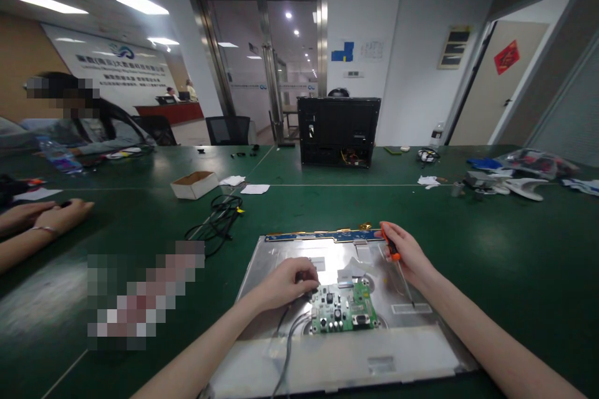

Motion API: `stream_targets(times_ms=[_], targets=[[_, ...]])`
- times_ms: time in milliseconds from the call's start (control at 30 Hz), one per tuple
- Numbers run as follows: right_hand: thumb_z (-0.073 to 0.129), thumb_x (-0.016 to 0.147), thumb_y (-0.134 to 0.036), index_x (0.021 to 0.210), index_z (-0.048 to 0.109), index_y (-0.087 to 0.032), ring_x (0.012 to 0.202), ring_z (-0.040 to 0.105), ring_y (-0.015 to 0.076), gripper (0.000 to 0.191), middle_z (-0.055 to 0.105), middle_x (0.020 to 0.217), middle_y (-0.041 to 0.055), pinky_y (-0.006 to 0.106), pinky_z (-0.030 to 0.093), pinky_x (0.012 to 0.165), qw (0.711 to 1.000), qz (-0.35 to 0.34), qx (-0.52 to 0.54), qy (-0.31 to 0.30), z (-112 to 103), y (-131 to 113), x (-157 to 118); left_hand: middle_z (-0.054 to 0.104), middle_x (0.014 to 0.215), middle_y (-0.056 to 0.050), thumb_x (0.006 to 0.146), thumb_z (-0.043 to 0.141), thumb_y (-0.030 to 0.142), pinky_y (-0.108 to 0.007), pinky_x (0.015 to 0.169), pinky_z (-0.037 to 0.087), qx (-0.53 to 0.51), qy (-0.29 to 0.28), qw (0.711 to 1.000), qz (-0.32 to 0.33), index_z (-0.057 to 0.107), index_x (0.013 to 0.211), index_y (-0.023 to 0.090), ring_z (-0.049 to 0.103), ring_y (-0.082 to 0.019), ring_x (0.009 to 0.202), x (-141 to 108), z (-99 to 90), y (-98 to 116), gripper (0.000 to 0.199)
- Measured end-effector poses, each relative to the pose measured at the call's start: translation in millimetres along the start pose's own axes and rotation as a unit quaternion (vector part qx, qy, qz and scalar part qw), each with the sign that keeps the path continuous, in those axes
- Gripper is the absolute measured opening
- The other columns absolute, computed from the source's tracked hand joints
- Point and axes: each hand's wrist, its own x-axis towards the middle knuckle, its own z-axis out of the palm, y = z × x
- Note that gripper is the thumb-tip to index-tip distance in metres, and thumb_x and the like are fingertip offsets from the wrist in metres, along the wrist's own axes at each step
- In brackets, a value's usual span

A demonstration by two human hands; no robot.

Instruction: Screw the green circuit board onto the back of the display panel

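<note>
Silver panel (402, 349) lies under left hand (291, 283), circuit board (345, 308) at fingertips.

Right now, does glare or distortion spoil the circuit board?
Head view: glare whitens the metal panel beyond the green circuit board, whose larger components are distinct; head view: wide-angle distortion apparently leans the steel door frame; head view: pixelation masks some tabletop.

Green table (491, 249): metal panel (387, 294), cables (223, 217), box (199, 189), papers (255, 189), black casing (339, 131).
</note>
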Motion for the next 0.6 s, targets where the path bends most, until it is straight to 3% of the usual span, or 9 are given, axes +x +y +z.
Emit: stream_targets(times_ms=[67,200,267,333,400,467,533,600], targets=[[0.073,0.072,-0.042,0.091,0.053,-0.021,0.033,0.047,0.0045,0.034,0.064,0.072,-0.0037,0.015,0.034,0.026,0.999,-0.01,-0.038,-0.033,17,1,-4,0.059,0.073,0.0,0.081,0.058,0.021,-0.023,0.063,0.04,-0.003,-0.003,1.0,0.003,0.065,0.077,0.016,0.053,-0.014,0.068,0,-0.3,-1,0.009],[0.073,0.07,-0.044,0.094,0.051,-0.021,0.036,0.052,0.0077,0.039,0.062,0.074,-0.0056,0.019,0.036,0.029,0.987,-0.021,-0.102,-0.125,55,-9,-16,0.059,0.073,0.0,0.078,0.06,0.018,-0.023,0.063,0.039,-0.006,-0.011,1.0,0.011,0.067,0.079,0.016,0.052,-0.014,0.069,0,-2.1,-1,0.007],[0.066,0.075,-0.047,0.096,0.048,-0.022,0.041,0.054,0.0089,0.038,0.06,0.075,-0.0058,0.021,0.041,0.035,0.963,-0.059,-0.173,-0.199,74,-23,-23,0.06,0.073,0.0,0.077,0.06,0.015,-0.023,0.064,0.039,-0.008,-0.015,1.0,0.014,0.067,0.08,0.017,0.052,-0.014,0.07,-1,-2.7,-2,0.008],[0.059,0.083,-0.045,0.1,0.048,-0.021,0.049,0.055,0.0097,0.032,0.058,0.075,-0.0041,0.021,0.04,0.044,0.909,-0.15,-0.3,-0.249,91,-41,-31,0.061,0.074,0.001,0.076,0.059,0.014,-0.023,0.065,0.04,-0.013,-0.016,1.0,0.014,0.067,0.08,0.017,0.053,-0.014,0.07,-2,-2.8,-2,0.009],[0.056,0.086,-0.044,0.091,0.053,-0.02,0.054,0.05,0.0104,0.025,0.053,0.064,-0.0041,0.022,0.032,0.049,0.799,-0.268,-0.484,-0.236,105,-60,-38,0.061,0.073,0.001,0.076,0.058,0.013,-0.023,0.064,0.041,-0.017,-0.016,1.0,0.011,0.066,0.081,0.016,0.053,-0.014,0.068,-2,-2.3,-2,0.01],[0.055,0.088,-0.045,0.091,0.054,-0.02,0.056,0.046,0.0113,0.025,0.053,0.065,-0.0026,0.024,0.027,0.051,0.719,-0.329,-0.583,-0.188,115,-77,-44,0.061,0.073,0.001,0.076,0.058,0.013,-0.022,0.063,0.041,-0.021,-0.015,1.0,0.008,0.065,0.081,0.016,0.053,-0.014,0.067,-2,-1.8,-2,0.01],[0.056,0.088,-0.044,0.09,0.054,-0.021,0.058,0.044,0.0112,0.023,0.055,0.066,-0.0023,0.024,0.026,0.053,0.687,-0.352,-0.611,-0.177,120,-90,-47,0.061,0.073,0.001,0.075,0.058,0.013,-0.023,0.064,0.041,-0.022,-0.014,1.0,0.006,0.065,0.08,0.016,0.054,-0.014,0.068,-3,-1.7,-2,0.009],[0.058,0.088,-0.039,0.091,0.053,-0.022,0.059,0.044,0.0107,0.019,0.056,0.07,-0.0026,0.024,0.025,0.054,0.673,-0.355,-0.616,-0.206,121,-96,-48,0.061,0.074,0.0,0.074,0.059,0.014,-0.023,0.064,0.041,-0.022,-0.014,1.0,0.006,0.065,0.08,0.016,0.054,-0.015,0.07,-2,-2.0,-1,0.008]])
